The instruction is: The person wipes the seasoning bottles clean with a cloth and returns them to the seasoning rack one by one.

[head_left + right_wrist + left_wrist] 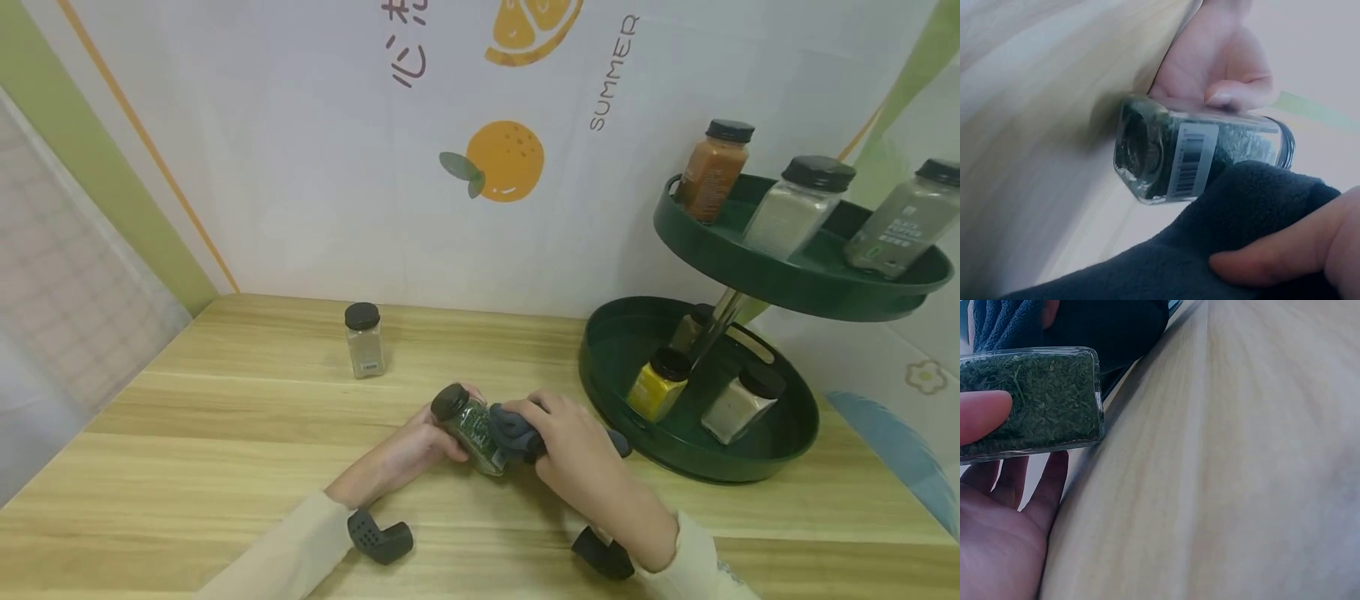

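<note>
My left hand [424, 443] grips a clear spice jar [474, 433] of green dried herbs, tilted with its black lid toward the upper left. In the left wrist view the thumb lies across the jar's flat side [1054, 400], and the other fingers are beneath it. My right hand [567, 442] holds a bunched dark grey cloth [512, 429] against the jar's right side. The right wrist view shows the thumb pressing the cloth [1210, 231], with a white barcode label [1192, 161] on the jar near its base.
A black-lidded jar [365, 342] stands at the back left of the wooden table [247, 400]. To the right, a green two-tier rack has an upper tray [795, 287] and a lower tray [720, 471]. Both carry spice jars, including a yellow one [657, 387]. A printed curtain [322, 192] hangs behind.
</note>
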The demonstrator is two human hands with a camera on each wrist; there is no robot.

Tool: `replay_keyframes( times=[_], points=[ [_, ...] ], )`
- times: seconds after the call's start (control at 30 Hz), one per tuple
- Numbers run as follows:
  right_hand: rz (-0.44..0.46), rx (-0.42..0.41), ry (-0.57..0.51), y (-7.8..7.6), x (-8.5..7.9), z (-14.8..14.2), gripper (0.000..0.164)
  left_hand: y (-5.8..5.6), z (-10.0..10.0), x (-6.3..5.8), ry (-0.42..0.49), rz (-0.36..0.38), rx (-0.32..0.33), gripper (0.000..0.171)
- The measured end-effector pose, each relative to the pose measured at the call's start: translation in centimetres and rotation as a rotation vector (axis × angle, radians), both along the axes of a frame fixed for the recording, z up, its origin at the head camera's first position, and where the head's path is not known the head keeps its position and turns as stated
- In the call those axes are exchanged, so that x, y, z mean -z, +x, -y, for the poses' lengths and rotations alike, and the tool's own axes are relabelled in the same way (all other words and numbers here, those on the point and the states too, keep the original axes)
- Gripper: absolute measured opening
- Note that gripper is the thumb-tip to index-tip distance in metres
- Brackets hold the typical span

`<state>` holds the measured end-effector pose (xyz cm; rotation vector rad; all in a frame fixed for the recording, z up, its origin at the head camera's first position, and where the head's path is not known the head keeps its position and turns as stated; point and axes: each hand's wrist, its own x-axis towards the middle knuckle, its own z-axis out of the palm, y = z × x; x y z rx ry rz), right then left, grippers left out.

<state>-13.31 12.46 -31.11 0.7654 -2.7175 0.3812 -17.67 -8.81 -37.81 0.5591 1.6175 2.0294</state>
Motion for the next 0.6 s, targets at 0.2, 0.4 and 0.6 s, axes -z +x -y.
replay_keyframes(
  times=[0.2,0.4,0.6],
  points=[
    [-0.010,-0.086,0.046,0.6,-0.2,0.4,0.067,0.1,0.1,0.1,-0.006,0.015,-0.009,0.062],
    [0.021,-0.213,0.099,1.7,-0.8,1.0,0.072,0.0,0.2,0.1,-0.001,-0.011,0.025,0.061],
    [0.057,-0.200,0.040,1.6,-0.5,1.0,0.073,0.0,0.1,0.2,-0.011,-0.015,0.032,0.061]
  ],
)
